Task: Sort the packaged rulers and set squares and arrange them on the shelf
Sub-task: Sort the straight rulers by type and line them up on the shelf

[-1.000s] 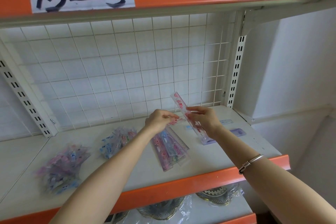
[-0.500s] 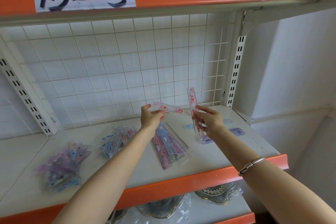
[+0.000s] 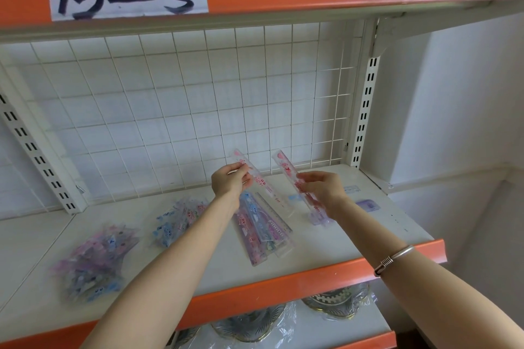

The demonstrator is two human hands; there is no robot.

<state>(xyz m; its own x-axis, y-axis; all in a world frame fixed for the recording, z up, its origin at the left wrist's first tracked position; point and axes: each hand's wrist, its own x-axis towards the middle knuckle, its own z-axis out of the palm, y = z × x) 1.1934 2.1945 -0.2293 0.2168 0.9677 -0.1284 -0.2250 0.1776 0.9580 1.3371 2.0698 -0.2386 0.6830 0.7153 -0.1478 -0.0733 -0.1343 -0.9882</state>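
My left hand [image 3: 231, 183] pinches a clear packaged ruler with pink print [image 3: 265, 185] above the white shelf [image 3: 326, 244]. My right hand [image 3: 323, 188] grips a second pink-printed ruler [image 3: 286, 167], held tilted; more packaging hangs below that hand. The two rulers are apart, roughly parallel. Under my left hand a pile of packaged rulers [image 3: 261, 231] lies flat on the shelf. Two heaps of small packaged set squares lie further left, one near the middle [image 3: 177, 219] and one at the front left [image 3: 93, 262].
A white wire grid [image 3: 198, 110] backs the shelf, with slotted uprights at both sides. The orange front lip [image 3: 312, 278] runs along the shelf edge. A small purple item [image 3: 367, 205] lies at the right. Wrapped metal dishes [image 3: 337, 303] sit on the shelf below.
The two rulers were together in my hands a second ago. My left hand has drawn one away to the left and turned it until it lies parallel to the other.
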